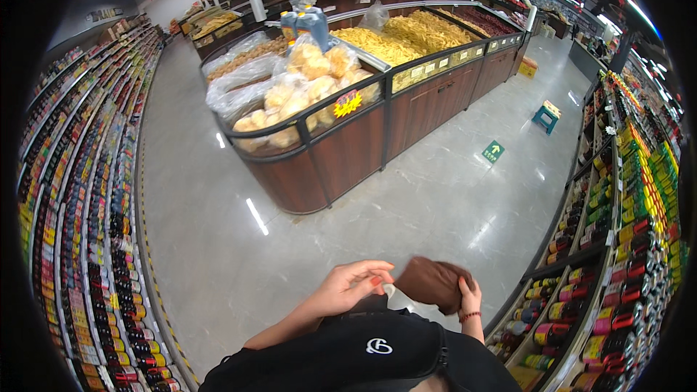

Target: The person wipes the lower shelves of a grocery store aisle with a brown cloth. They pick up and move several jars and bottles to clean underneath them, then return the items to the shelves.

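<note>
My right hand (469,296), with a red bead bracelet at its wrist, grips the right side of a crumpled brown cloth (433,285). Just left of the cloth, my left hand (354,283) is raised with its fingers slightly bent and nothing seen in it. A small gap lies between its fingertips and the cloth. Part of something white shows below the left fingertips; what it is cannot be told. Both hands are in front of my black top (337,354), above the grey floor.
Ahead stands a rounded wood-panelled display bin (348,174) with bagged puffy food (294,100) and loose dried goods (381,43). Shelves of bottles and jars (98,239) line the left; bottle shelves (577,305) line the right. A small teal stool (545,120) stands on the aisle floor.
</note>
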